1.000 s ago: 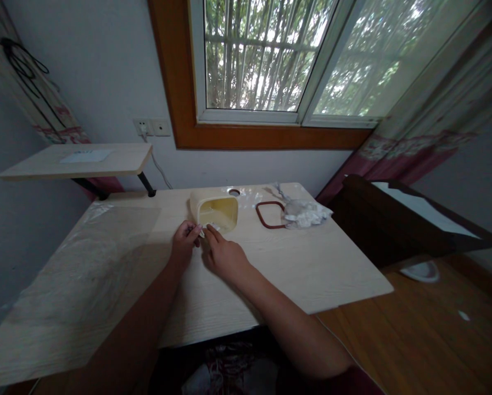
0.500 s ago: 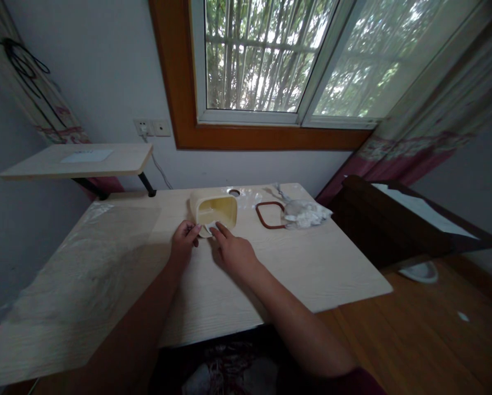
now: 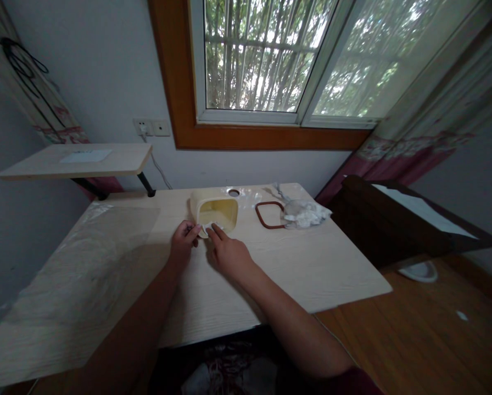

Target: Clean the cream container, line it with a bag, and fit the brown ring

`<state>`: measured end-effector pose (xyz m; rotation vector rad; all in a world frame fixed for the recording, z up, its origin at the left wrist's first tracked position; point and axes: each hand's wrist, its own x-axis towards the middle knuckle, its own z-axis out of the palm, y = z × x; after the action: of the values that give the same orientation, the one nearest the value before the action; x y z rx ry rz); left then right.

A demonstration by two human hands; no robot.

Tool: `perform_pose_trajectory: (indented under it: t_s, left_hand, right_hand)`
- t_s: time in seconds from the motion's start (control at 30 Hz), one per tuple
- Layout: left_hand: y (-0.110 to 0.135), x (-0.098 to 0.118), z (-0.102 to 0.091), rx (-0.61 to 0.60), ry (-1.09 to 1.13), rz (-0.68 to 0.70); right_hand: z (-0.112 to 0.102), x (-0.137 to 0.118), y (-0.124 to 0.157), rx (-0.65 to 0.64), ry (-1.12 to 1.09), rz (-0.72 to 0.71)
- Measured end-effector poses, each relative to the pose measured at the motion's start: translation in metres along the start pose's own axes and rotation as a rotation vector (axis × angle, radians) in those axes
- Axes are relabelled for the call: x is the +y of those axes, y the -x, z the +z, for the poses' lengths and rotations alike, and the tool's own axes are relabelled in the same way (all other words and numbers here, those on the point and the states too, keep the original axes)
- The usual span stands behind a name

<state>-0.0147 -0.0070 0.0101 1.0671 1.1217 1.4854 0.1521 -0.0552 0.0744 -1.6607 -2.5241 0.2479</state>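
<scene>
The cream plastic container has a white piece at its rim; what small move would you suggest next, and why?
Probably steady the container with the left hand while the right hand lifts the white piece, since its fingertips touch it at the rim.

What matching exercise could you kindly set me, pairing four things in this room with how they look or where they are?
Things:
1. container
2. seal
3. crumpled plastic
4. socket

Descriptions:
A. Plugged in, on the wall
B. Cream, beside both hands
C. Whitish, furthest right on the desk
D. Reddish-brown rectangular loop

Pairs: 1-B, 2-D, 3-C, 4-A
</scene>
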Motion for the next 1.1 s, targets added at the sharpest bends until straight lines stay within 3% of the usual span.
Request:
perform_pose_trajectory:
  t_s: [0.17, 0.33, 0.7, 1.1]
  left_hand:
    - [0.001, 0.003, -0.002, 0.010, 0.020, 0.006]
    - [0.000, 0.003, -0.001, 0.035, 0.060, -0.018]
    - [0.000, 0.006, 0.002, 0.053, 0.108, -0.022]
    - [0.001, 0.002, 0.000, 0.009, 0.103, -0.034]
  right_hand:
    - [0.004, -0.011, 0.001, 0.030, -0.036, -0.053]
    - [0.003, -0.006, -0.001, 0.049, 0.001, -0.052]
    - [-0.007, 0.014, -0.011, -0.020, 0.138, 0.088]
    - [-0.003, -0.007, -0.021, -0.029, 0.038, -0.005]
